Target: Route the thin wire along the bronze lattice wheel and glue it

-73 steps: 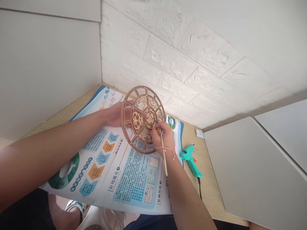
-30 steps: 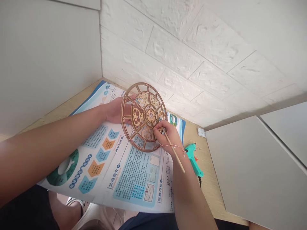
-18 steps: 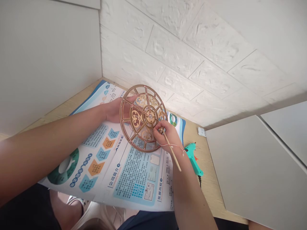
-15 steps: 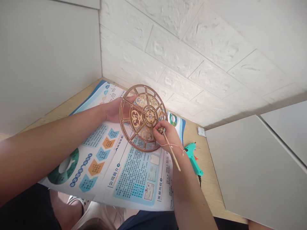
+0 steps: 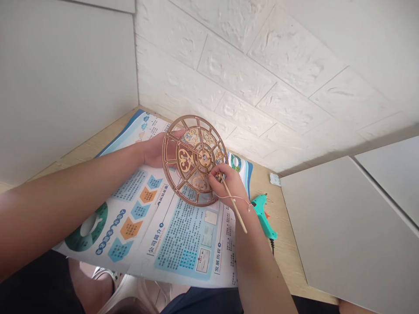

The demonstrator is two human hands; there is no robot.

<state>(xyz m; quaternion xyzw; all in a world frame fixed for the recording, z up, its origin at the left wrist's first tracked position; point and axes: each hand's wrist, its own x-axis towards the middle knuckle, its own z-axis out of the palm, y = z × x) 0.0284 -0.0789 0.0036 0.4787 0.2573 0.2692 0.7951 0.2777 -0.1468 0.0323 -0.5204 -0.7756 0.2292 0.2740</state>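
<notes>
Pinched in the right hand (image 5: 227,182) is a thin wooden stick (image 5: 237,210), fingers closed on it, with its long end slanting back over the wrist. Left hand (image 5: 156,149) has hold of the other piece, a round bronze-gold openwork disc (image 5: 204,163), kinda like a wheel with spokes and curly scroll cutouts; fingers go behind the rim, so their exact placement is partly hidden. Disc is tilted up above a printed poster (image 5: 178,237) spread on a wooden tabletop (image 5: 290,250). Right fingertips sit at the disc's lower right, and honestly can't tell if the stick's tip is touching it, since the hand covers that bit. Just past the right wrist, which has a thin bracelet (image 5: 233,199) on, there's a teal glue gun (image 5: 263,219) lying on the wood beside the poster.
</notes>
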